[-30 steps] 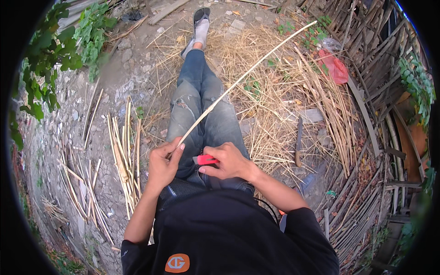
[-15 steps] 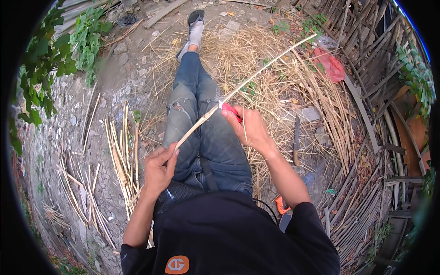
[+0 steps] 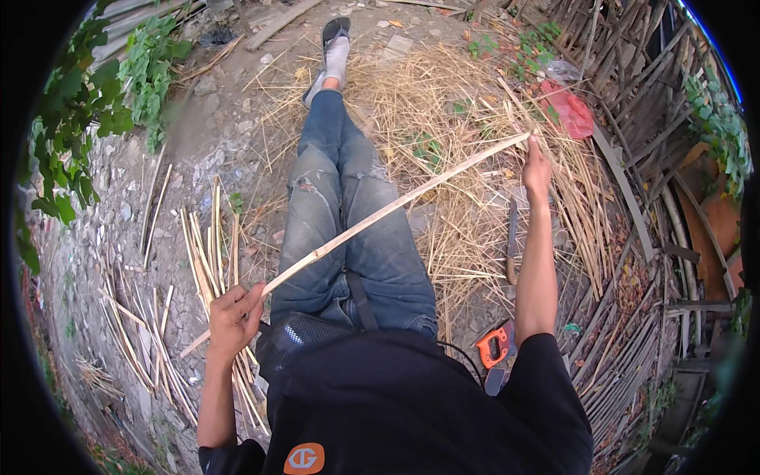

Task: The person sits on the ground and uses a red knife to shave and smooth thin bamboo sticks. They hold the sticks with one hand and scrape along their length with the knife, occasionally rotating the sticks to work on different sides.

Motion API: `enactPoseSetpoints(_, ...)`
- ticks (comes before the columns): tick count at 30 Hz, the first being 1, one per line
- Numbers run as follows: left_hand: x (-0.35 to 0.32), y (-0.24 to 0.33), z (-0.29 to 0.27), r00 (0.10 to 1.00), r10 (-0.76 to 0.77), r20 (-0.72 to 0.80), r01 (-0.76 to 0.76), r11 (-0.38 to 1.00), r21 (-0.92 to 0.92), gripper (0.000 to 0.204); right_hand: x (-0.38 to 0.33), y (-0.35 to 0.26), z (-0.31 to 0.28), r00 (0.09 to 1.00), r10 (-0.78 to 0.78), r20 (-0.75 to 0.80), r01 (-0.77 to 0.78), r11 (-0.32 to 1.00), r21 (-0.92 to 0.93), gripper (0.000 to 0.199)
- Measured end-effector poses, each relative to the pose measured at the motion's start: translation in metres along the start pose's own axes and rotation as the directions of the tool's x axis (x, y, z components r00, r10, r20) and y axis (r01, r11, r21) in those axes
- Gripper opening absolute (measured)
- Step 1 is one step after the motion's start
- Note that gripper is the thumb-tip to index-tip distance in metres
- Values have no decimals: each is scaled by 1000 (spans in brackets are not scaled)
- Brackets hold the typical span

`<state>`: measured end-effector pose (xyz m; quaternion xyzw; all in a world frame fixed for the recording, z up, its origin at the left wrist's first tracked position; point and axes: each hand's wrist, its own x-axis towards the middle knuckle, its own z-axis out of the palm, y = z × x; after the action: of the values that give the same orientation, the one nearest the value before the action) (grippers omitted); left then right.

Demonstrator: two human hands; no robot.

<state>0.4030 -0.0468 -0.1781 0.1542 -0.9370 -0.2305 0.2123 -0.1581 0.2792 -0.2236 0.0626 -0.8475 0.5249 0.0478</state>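
A long, pale strip (image 3: 396, 203), apparently of split bamboo, spans the space between the two hands, lying aslant above the seated person's jeans (image 3: 317, 214). It is slender, straw-coloured and almost straight, with a gentle bow; one slightly swollen joint interrupts its surface, nearer the left hand than the right. The left hand (image 3: 236, 318) pinches the strip between thumb and curled fingers, and a short length runs out beyond that grip, toward the ground at lower left. The right hand (image 3: 537, 168), farther from the body and higher in view, pinches the opposite end at its fingertips; what else its fingers may enclose, I cannot tell. Beside the left hand lies a loose bundle of similar strips (image 3: 207, 261). Between the hands, beyond the legs, dry shavings (image 3: 412, 87) litter the soil. A knife (image 3: 512, 245) rests beside the right forearm; an orange-handled saw (image 3: 491, 347) lies nearer the body.
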Motion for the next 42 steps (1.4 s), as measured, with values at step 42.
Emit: enactPoseSetpoints(42,42,1,11,820,-153,551,414,824,-387,38,-134,-133,85,932,-102,348,-203,647,735,28)
